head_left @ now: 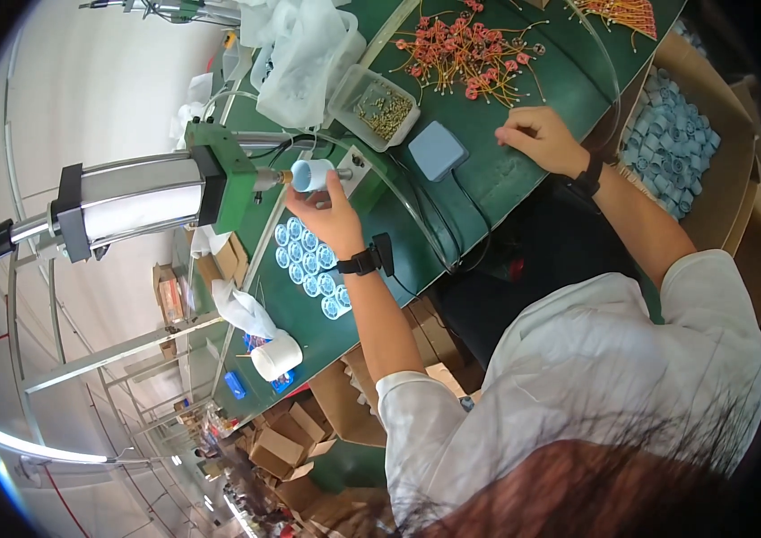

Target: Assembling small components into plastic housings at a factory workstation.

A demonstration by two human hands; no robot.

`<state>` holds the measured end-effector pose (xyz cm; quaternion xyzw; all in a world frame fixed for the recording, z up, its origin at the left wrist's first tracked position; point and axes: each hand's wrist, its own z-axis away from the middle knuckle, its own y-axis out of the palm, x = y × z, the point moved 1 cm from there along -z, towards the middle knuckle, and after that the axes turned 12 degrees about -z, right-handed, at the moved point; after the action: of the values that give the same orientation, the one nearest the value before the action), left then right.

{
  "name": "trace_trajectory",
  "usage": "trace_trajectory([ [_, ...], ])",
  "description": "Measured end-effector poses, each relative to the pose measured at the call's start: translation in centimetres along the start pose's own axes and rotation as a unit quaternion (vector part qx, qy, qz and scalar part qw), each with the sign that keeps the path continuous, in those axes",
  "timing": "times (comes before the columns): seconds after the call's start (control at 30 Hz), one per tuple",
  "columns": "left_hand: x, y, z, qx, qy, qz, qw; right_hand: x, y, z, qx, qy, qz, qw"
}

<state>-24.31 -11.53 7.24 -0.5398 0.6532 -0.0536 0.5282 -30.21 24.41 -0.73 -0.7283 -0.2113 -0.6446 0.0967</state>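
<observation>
I have my left hand [333, 218] half-curled, holding a pale-blue plastic cup [312, 176] at the green metal press [230, 175], my right hand [543, 139] curled, contents hidden; rowed blue-white round pieces [310, 263] seem done, boxed light-blue cylinders [667, 148] left

Head camera is looking down from above, facing the table [569, 81], left hand [334, 220] and right hand [542, 142] from nearby. Its wide lens is bending straight edges toward the rim.
</observation>
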Motion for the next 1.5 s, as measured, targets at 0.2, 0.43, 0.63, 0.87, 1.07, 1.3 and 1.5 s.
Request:
trace_trajectory([
  [0.2,1.1,-0.1,3.0,-0.052,0.025,-0.098,0.994,0.7,1.3,-0.1,0.001,-0.031,0.059,0.998],
  [0.43,4.2,-3.6,14.3,0.090,-0.083,0.149,0.981,3.4,6.2,-0.6,0.056,-0.244,0.276,0.928],
  [0.63,8.0,-4.1,17.6,0.063,-0.096,0.212,0.971,2.2,8.4,-1.7,0.111,-0.167,0.381,0.902],
  [0.87,6.4,-4.3,16.9,0.079,-0.076,0.167,0.980,2.6,9.8,-2.5,0.114,-0.162,0.425,0.883],
  [1.07,6.8,-4.4,16.8,0.047,-0.093,0.209,0.972,4.2,10.4,-4.3,0.175,-0.152,0.458,0.858],
  [1.3,5.4,-5.1,16.3,0.051,-0.063,0.165,0.983,4.9,12.9,-16.6,0.176,-0.129,0.500,0.838],
  [1.5,5.6,-5.1,16.7,0.018,-0.069,0.178,0.982,2.6,16.1,-20.9,0.266,-0.032,0.622,0.736],
])
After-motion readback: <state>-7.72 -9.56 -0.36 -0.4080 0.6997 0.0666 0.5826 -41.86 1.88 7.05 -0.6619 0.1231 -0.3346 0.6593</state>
